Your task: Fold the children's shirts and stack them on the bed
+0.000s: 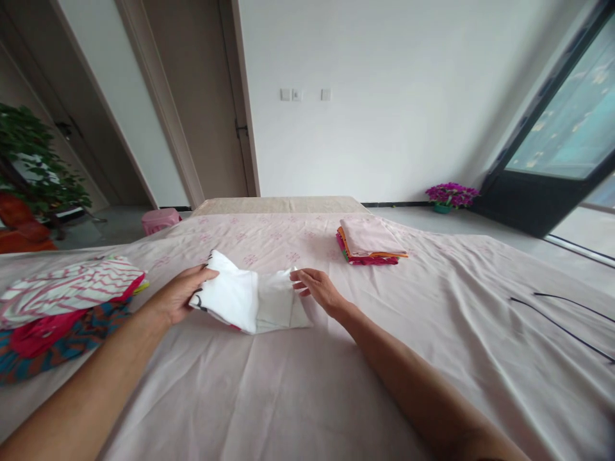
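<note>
A white cloth (240,298) with black edging lies partly folded on the pink bedsheet (336,384) in front of me. My left hand (180,293) grips its left edge, fingers closed over the lifted fold. My right hand (319,288) pinches the cloth's far right corner between thumb and fingers. Both forearms reach in from the bottom of the view.
A loose heap of striped, red and blue clothes (62,307) lies at the left. A folded stack of pink and orange cloths (369,242) sits beyond my right hand. Black cables (562,320) cross the sheet at right. A potted purple plant (450,195) stands on the floor.
</note>
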`<state>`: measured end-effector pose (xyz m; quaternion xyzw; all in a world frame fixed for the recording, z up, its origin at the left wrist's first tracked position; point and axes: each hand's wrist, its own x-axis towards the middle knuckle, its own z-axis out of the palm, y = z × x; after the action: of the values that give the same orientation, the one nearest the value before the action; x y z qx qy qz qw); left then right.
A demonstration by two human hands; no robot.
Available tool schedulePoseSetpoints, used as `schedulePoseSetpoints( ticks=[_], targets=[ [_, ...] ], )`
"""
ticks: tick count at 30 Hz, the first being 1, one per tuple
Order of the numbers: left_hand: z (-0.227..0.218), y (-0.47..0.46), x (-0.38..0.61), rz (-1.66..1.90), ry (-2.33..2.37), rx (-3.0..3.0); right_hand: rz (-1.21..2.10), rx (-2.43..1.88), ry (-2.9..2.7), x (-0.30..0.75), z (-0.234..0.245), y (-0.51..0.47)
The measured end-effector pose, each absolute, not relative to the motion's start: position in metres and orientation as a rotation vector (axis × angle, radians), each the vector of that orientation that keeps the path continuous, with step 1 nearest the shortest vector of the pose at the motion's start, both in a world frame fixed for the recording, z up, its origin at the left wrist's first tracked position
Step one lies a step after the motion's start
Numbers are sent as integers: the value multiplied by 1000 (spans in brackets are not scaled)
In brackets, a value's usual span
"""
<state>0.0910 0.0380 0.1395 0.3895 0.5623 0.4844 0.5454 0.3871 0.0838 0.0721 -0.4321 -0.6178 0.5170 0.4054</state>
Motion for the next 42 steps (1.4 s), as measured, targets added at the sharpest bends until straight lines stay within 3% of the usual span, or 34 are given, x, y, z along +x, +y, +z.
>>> schedulePoseSetpoints(
  ticks=[12,16,22,29,33,36,42],
  targets=[
    [146,58,205,985,1332,1131,2025,-812,-1183,382,92,75],
    [135,63,227,941,1260,1159,2089,-797,-1103,386,95,78],
    [105,70,219,1192,1495,1639,2080,-1010,-920,386,82,84],
    [54,57,229,870,1695,2435,1715,-1250,-1249,395,73,91],
    [36,49,236,751,1782,2633,862,-1626,-1743,402,76,89],
    [32,48,236,727,1791,2689,296,-1539,-2083,401,73,84],
    [33,52,233,665,1807,2682,151,-1434,-2464,402,47,80]
  ],
)
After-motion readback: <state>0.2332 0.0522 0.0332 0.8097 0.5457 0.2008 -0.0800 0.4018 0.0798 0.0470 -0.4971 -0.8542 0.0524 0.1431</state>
